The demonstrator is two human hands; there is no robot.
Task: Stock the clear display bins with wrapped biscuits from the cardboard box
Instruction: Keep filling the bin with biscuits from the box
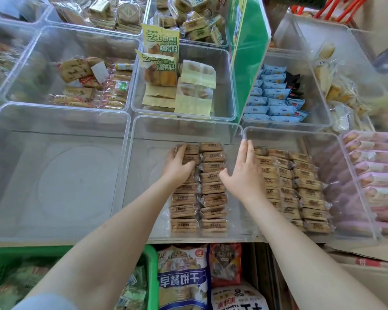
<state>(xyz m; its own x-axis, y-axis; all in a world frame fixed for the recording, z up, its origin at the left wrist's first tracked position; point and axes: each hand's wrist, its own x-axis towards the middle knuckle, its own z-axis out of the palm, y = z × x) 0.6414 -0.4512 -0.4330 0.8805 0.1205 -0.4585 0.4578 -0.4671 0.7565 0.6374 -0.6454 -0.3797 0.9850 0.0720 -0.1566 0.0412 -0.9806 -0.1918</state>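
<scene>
Two neat columns of brown wrapped biscuits (212, 189) lie in the front middle clear bin (143, 175). My left hand (180, 166) rests on the far end of the left column, its fingers bent over the top packets. My right hand (244, 173) stands flat with straight fingers against the right side of the right column, beside the bin's wall. The front right clear bin (345, 175) holds several columns of the same wrapped biscuits (300, 186). A corner of the cardboard box (367, 265) shows at the lower right.
An unfilled clear bin (54, 175) stands at the front left. Bins behind hold other snacks, blue packets (276, 95) and yellow wrappers (195, 92). A green divider (246, 54) rises at the back. Pink packets (372, 175) lie far right. A green basket (150, 276) and snack bags (184, 280) sit below.
</scene>
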